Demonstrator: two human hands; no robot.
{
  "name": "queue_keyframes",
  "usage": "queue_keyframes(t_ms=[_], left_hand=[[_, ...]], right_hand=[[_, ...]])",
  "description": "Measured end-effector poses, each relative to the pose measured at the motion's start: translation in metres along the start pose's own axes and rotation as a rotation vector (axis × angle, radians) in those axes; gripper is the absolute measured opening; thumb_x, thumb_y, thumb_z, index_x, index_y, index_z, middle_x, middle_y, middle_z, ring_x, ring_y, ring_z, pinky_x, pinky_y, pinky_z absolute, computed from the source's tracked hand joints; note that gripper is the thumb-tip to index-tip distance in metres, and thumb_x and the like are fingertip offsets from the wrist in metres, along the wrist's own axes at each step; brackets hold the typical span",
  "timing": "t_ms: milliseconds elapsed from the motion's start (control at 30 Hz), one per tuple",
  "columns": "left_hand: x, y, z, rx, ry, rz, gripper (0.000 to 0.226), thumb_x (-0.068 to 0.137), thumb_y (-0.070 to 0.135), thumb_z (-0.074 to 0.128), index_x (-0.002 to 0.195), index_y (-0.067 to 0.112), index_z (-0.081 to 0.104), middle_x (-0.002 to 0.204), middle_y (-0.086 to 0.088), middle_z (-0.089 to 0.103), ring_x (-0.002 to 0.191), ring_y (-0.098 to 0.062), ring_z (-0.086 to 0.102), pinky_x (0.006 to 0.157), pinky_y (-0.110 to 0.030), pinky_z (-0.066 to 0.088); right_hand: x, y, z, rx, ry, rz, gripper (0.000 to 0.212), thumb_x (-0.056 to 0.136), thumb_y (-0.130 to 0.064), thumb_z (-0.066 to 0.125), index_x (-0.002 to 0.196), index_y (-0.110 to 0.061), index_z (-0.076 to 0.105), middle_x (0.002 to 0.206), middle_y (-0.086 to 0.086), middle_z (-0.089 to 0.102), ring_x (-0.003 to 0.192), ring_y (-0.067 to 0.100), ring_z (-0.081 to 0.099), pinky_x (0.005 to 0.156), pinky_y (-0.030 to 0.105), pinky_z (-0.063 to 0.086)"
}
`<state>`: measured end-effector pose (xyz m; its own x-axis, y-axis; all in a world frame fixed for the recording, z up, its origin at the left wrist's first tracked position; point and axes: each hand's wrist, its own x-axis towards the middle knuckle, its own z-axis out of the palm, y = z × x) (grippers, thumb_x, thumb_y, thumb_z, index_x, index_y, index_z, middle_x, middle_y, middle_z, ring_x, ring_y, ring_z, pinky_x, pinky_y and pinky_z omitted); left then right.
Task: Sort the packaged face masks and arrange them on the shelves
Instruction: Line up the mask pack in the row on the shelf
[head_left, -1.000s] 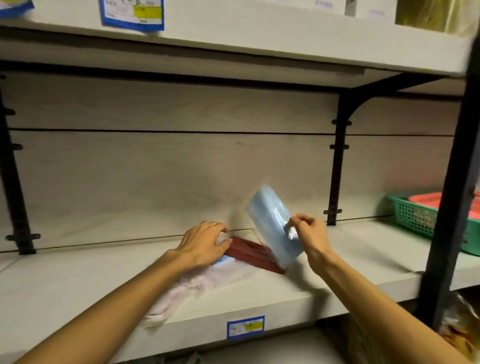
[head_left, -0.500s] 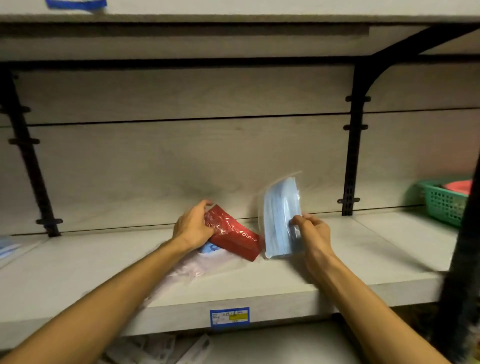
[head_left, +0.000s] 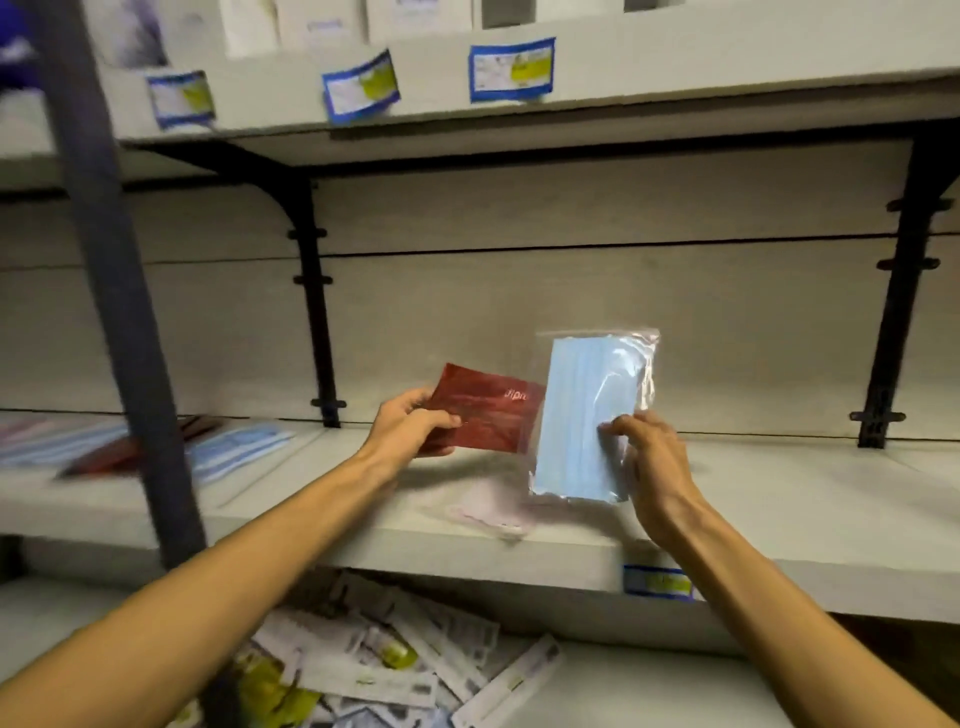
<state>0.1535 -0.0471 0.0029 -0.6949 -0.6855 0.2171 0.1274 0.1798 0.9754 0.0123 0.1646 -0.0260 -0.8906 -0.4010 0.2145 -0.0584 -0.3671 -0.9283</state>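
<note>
Far-left packs: several flat mask packs (head_left: 156, 449), blue and dark red, lie blurred on the middle shelf (head_left: 779, 499) behind a dark upright post (head_left: 119, 291).
Price labels: three blue-edged tags (head_left: 511, 69) hang on the front edge of the upper shelf (head_left: 675, 57).
Left hand: the left hand (head_left: 402, 428) is raised above the middle shelf; its grip is curled on the red pack, thumb on the front face and fingers behind the left end.
Red pack: the red mask pack (head_left: 485, 413) is held in the air, tilted, with its right edge tucked behind the blue pack.
Pink pack: a pale pink pack (head_left: 491, 506) lies flat on the middle shelf, under the two held packs, near the front edge.
Blue pack: the clear bag of blue masks (head_left: 592, 415) is held nearly upright above the shelf.
Right hand: the right hand (head_left: 652, 462) pinches the blue pack's lower right edge between thumb and fingertips.
Lower shelf: loose printed packets (head_left: 395, 660) lie in a heap below.
</note>
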Motion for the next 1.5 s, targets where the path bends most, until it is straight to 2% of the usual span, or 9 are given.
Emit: queue_keyframes(t_ms=[233,333,567,867,1000,1100,1267,1367,1500], left_hand=[[-0.064,0.015,-0.175,-0.054,0.081,0.032,0.023,0.084,-0.001,0.07,0.104,0.01,0.069,0.094,-0.009,0.077,0.081,-0.017,0.075,0.066,-0.027,0.061],[-0.086,0.008,-0.249,-0.067,0.17,0.046,0.018,0.083,0.003,0.074,0.097,0.013,0.07,0.093,-0.006,0.077,0.08,-0.017,0.074,0.062,-0.027,0.061],[-0.122,-0.014,-0.388,-0.183,0.466,-0.018,0.021,0.082,0.003,0.068,0.103,0.002,0.067,0.09,-0.009,0.072,0.071,-0.014,0.066,0.056,-0.025,0.056],[-0.115,-0.045,-0.51,-0.257,0.626,-0.117,0.018,0.084,-0.002,0.061,0.1,0.004,0.066,0.105,-0.017,0.07,0.092,-0.026,0.066,0.085,-0.037,0.058],[-0.088,-0.047,-0.563,-0.227,0.689,-0.094,0.017,0.083,0.003,0.07,0.099,0.01,0.069,0.107,-0.017,0.074,0.091,-0.023,0.068,0.082,-0.033,0.059],[-0.062,-0.049,-0.588,-0.125,0.711,-0.11,0.013,0.083,0.008,0.074,0.089,0.016,0.065,0.102,-0.014,0.074,0.095,-0.026,0.069,0.088,-0.043,0.057],[-0.007,-0.049,-0.616,-0.065,0.595,-0.14,0.02,0.088,0.017,0.071,0.107,0.016,0.065,0.086,-0.009,0.077,0.069,-0.019,0.074,0.056,-0.027,0.053],[0.024,-0.055,-0.622,-0.014,0.555,-0.117,0.01,0.092,0.02,0.066,0.102,0.019,0.066,0.071,0.0,0.077,0.057,-0.01,0.072,0.048,-0.021,0.051],[0.064,-0.062,-0.63,0.042,0.535,-0.131,0.013,0.097,0.02,0.063,0.107,0.014,0.068,0.09,-0.01,0.077,0.078,-0.021,0.072,0.073,-0.034,0.057]], right_hand=[[-0.079,0.032,0.15,0.065,-0.136,0.06,0.021,0.084,-0.003,0.058,0.098,-0.018,0.065,0.115,0.012,0.069,0.107,0.032,0.066,0.093,0.053,0.056],[-0.111,0.046,0.21,0.012,-0.148,0.056,0.012,0.083,-0.002,0.06,0.089,-0.011,0.063,0.11,0.014,0.07,0.1,0.032,0.066,0.077,0.047,0.059],[-0.174,0.084,0.323,-0.103,-0.31,0.005,0.016,0.084,-0.012,0.065,0.098,-0.016,0.06,0.105,0.004,0.065,0.096,0.023,0.063,0.069,0.034,0.05],[-0.195,0.136,0.443,-0.248,-0.542,0.046,0.023,0.084,-0.011,0.068,0.105,-0.009,0.059,0.104,0.004,0.062,0.093,0.021,0.062,0.069,0.034,0.05],[-0.174,0.162,0.501,-0.201,-0.481,0.001,0.017,0.089,-0.009,0.065,0.103,-0.015,0.056,0.1,0.001,0.062,0.087,0.014,0.061,0.065,0.027,0.046],[-0.149,0.174,0.545,-0.124,-0.37,0.015,0.018,0.091,-0.008,0.062,0.098,-0.022,0.054,0.093,-0.002,0.062,0.081,0.013,0.061,0.06,0.025,0.045],[-0.098,0.186,0.598,-0.182,-0.23,-0.057,0.013,0.089,-0.013,0.059,0.102,-0.015,0.057,0.084,0.0,0.063,0.079,0.021,0.062,0.06,0.03,0.046],[-0.073,0.194,0.613,-0.213,-0.17,-0.073,0.016,0.089,-0.016,0.056,0.105,-0.017,0.058,0.089,0.005,0.066,0.084,0.026,0.063,0.076,0.041,0.055],[-0.056,0.204,0.618,-0.175,-0.114,-0.034,0.032,0.085,-0.023,0.056,0.116,-0.019,0.061,0.097,-0.002,0.067,0.087,0.018,0.063,0.084,0.041,0.053]])
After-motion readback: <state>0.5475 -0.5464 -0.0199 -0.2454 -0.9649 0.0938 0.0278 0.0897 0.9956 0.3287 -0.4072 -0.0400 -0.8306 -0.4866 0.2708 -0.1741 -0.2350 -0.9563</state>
